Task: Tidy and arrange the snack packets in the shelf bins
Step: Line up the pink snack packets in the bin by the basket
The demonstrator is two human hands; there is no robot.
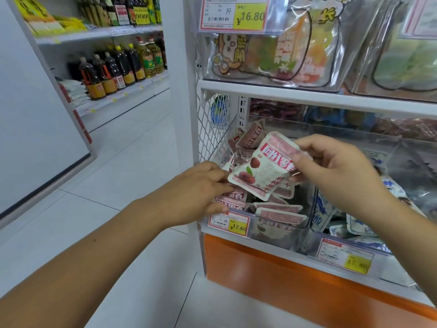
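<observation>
A pink and white snack packet (264,168) with red fruit printed on it hangs tilted above a clear shelf bin (272,229). My right hand (335,171) pinches its upper right corner. My left hand (198,190) pinches its lower left corner, at the bin's left side. Several more packets of the same kind (279,210) lie loosely in the bin, some standing at the back (250,137). The bin's front carries a 17.60 price tag (229,222).
A neighbouring bin (350,252) to the right holds blue and white packets. A white shelf board (307,95) sits above, with larger bags in clear bins on top. White mesh (212,129) closes the shelf's left side. Oil bottles (118,67) line shelves across the tiled aisle.
</observation>
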